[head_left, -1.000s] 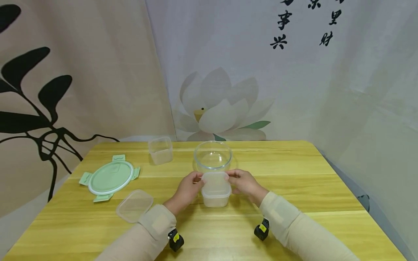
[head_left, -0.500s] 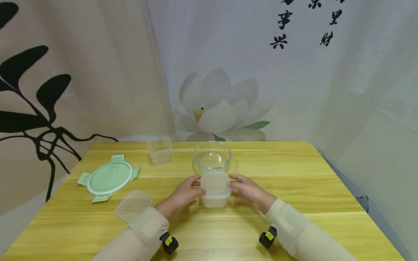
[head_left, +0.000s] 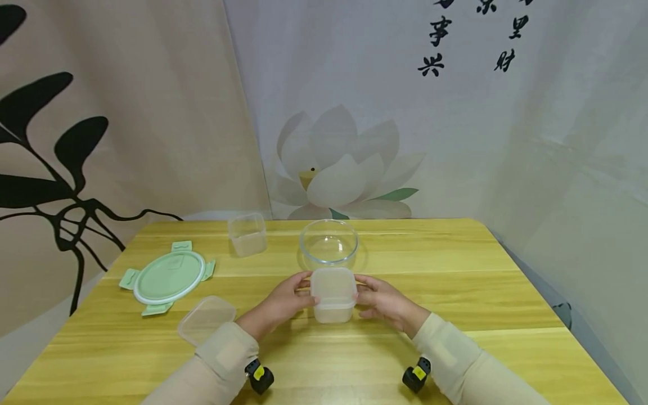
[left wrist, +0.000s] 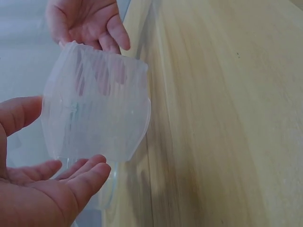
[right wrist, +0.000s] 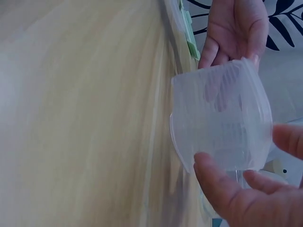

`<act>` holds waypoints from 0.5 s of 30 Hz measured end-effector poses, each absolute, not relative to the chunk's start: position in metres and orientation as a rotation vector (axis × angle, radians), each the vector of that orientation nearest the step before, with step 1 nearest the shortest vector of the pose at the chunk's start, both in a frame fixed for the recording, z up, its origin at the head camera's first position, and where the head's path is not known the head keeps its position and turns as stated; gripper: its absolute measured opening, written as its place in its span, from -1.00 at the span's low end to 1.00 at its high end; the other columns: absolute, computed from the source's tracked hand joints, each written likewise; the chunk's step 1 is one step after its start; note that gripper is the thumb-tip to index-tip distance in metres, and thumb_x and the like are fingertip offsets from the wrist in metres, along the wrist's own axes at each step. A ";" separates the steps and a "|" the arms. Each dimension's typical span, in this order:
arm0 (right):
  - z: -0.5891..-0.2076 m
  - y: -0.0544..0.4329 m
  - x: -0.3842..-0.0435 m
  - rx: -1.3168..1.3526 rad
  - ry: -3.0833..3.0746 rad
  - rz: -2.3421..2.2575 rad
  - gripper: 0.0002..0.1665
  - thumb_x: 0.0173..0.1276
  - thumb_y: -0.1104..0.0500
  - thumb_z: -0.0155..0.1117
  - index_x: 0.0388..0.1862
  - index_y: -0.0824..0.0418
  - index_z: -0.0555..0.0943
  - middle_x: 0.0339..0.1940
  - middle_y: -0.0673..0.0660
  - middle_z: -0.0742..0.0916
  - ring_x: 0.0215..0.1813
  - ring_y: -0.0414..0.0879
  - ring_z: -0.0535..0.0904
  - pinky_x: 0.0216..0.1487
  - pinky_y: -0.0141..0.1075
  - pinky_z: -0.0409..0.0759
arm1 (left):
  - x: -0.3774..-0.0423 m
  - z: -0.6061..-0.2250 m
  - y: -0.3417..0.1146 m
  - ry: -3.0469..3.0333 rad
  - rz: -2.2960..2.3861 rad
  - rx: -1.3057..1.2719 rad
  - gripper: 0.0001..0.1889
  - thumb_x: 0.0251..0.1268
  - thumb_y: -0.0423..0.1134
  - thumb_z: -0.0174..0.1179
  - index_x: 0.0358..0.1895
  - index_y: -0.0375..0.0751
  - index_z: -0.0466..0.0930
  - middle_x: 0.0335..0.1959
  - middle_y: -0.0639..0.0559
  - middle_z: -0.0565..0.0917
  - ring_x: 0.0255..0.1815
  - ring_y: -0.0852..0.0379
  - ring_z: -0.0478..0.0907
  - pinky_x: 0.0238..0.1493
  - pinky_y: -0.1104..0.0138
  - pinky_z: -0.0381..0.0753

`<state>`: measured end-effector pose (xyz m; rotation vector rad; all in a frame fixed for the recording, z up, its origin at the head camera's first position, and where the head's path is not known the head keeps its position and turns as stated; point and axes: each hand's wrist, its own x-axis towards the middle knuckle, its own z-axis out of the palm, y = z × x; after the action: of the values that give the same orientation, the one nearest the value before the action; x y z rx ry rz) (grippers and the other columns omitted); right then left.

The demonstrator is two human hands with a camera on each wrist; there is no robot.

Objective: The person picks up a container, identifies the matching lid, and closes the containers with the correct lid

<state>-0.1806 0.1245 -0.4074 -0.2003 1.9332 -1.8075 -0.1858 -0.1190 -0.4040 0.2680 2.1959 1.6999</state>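
Note:
A small translucent square food container (head_left: 334,313) with its lid on stands on the wooden table, between both hands. At its left side, my left hand (head_left: 280,305) has fingers spread and fairly straight, tips at or against the edge. My right hand (head_left: 388,305) mirrors this on the right side, fingers also extended. Seen close in the left wrist view, the container (left wrist: 102,116) shows the opposite fingers through its cloudy walls. In the right wrist view the container (right wrist: 215,118) has fingertips beside its near side. Whether every fingertip makes contact is hard to tell.
Behind the container stands a round glass bowl (head_left: 329,261). Farther left are an open clear square container (head_left: 249,243), a round green clip lid (head_left: 170,277) and a loose translucent lid (head_left: 207,319). All lie on the wooden table (head_left: 455,292), which ends before a printed curtain.
One second ago, both hands pinched the lid's corners. The fingers have since loosened and spread, and the wrists have moved slightly outward. The container has stayed about where it was.

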 end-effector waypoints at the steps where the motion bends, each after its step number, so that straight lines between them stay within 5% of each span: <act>1: -0.407 0.125 -0.181 -0.205 1.928 -1.809 -0.20 0.42 0.23 0.11 0.51 0.40 0.02 0.43 0.45 0.29 0.29 0.18 0.41 0.19 0.10 0.47 | -0.186 -0.403 -0.119 2.193 1.699 0.279 -0.26 0.26 -0.39 0.23 0.45 -0.42 0.08 0.28 -0.37 0.40 0.25 -0.27 0.42 0.19 -0.03 0.48; 15: -0.405 0.125 -0.180 -0.189 1.918 -1.803 -0.21 0.41 0.24 0.13 0.51 0.39 0.04 0.43 0.45 0.30 0.29 0.18 0.44 0.19 0.08 0.48 | -0.181 -0.404 -0.121 2.196 1.691 0.343 -0.28 0.30 -0.40 0.21 0.45 -0.45 0.06 0.29 -0.41 0.38 0.25 -0.29 0.43 0.16 0.01 0.51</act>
<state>-0.1797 0.1246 -0.4048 -0.1891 1.9185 -1.8029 -0.1810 -0.1213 -0.4035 0.3433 2.1960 1.6911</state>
